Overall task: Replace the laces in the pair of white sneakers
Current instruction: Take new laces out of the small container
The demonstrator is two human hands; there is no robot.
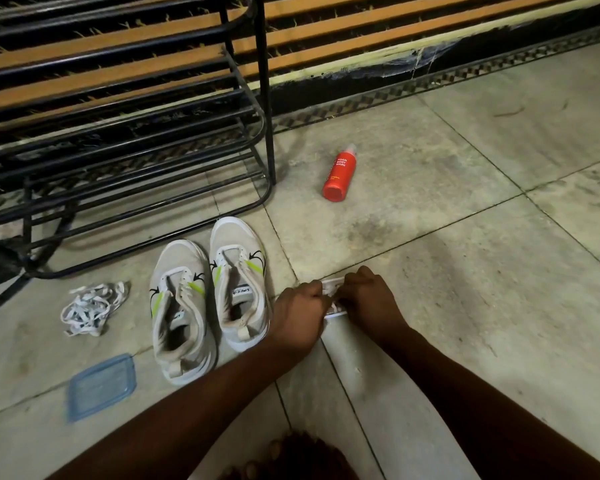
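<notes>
Left grip [300, 306], right grip [368, 296] pinch packet [331, 284].

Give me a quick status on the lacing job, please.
Left hand and right hand both grip a small white bundle. Sneakers unlaced, beside left hand. Loose laces piled further left. Red bottle lying well clear.

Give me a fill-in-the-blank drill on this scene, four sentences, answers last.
1. As the person sees them, the loose laces lie to the ____ of the sneakers.
2. The bottle lying on the floor is ____ in colour.
3. The flat lid near the sneakers' heels is ____.
4. The left hand and the right hand both grip a small ____ packet.
Answers: left; red; blue; white.
</notes>
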